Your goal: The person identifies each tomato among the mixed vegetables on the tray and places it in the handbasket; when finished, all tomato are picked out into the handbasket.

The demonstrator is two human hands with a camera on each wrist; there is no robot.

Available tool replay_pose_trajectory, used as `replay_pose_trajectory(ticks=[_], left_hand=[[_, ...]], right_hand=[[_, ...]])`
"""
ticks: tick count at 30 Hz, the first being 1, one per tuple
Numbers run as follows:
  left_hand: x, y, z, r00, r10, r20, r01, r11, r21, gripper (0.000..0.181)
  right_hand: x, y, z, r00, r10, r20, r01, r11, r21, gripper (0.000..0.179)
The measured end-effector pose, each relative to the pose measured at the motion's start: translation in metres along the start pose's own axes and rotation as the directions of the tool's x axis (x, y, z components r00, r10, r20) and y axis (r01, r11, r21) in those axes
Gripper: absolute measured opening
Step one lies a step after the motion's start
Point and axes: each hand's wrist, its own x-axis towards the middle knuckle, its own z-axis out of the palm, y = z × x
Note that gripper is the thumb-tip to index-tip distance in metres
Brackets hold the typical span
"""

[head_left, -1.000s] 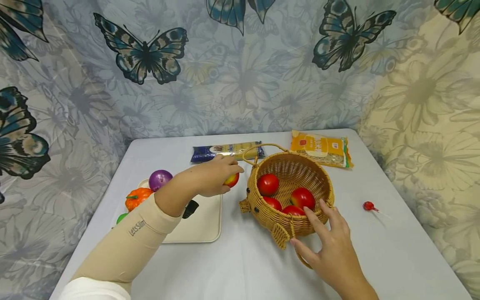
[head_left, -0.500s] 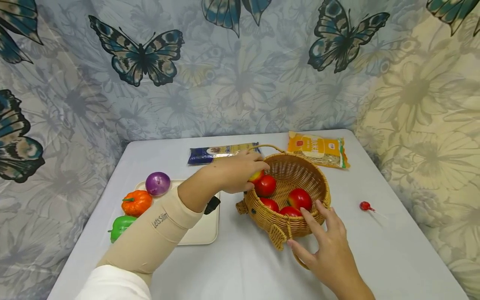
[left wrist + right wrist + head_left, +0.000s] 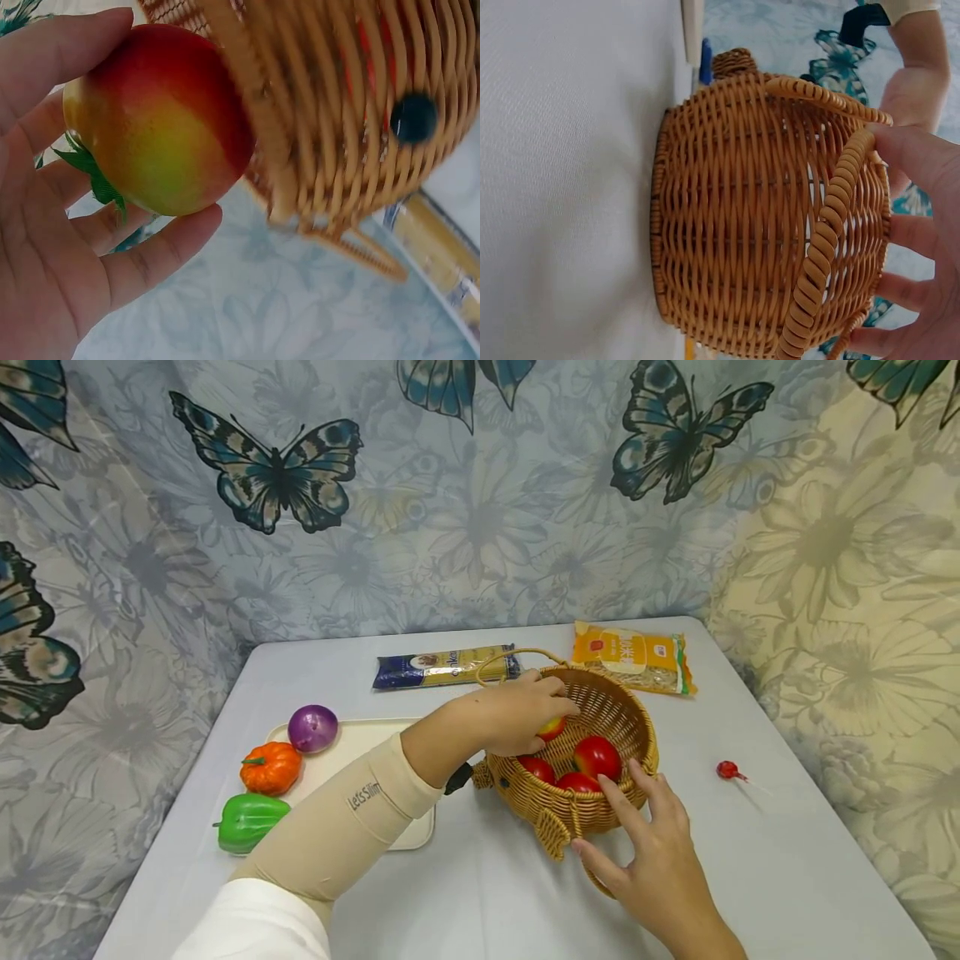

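Note:
My left hand (image 3: 517,714) reaches over the left rim of a wicker basket (image 3: 622,693) and holds a red and yellow tomato (image 3: 172,127) with green leaves at its stem end. Thumb and fingers curl about the tomato, which lies against or just in front of the rim in the left wrist view. Several red tomatoes (image 3: 597,757) are inside the basket; my left hand hides part of its interior. My right hand (image 3: 663,860) touches the near right of the basket with spread fingers on the rim and the thumb by the wicker handle (image 3: 817,255).
A cream tray (image 3: 360,743) lies left under my forearm, with a purple onion-like ball (image 3: 312,728), an orange pumpkin (image 3: 271,768) and a green pepper (image 3: 251,822) by its edge. Behind are a spaghetti pack (image 3: 446,667) and a yellow bag (image 3: 633,658). A red lollipop (image 3: 729,770) lies right.
My left hand has carried the tomato rightward from above the tray's right side to over the basket. My right hand has stayed at the basket's near right side.

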Motion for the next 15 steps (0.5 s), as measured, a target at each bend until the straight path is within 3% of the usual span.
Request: replay_pose_trajectory(ticks=[8,15], left_hand=[[0.018,0.009,0.017,0.999,0.003,0.041,-0.004,1.0,0.005,0.066],[0.019,0.01,0.026,1.0,-0.014,0.008,0.014,0.999,-0.037,0.068]], right_hand=[[-0.001,0.0,0.001,1.0,-0.004,-0.001,0.004,1.0,0.002,0.082],[-0.002,0.0,0.0,1.0,-0.002,-0.006,0.002,1.0,0.002,0.082]])
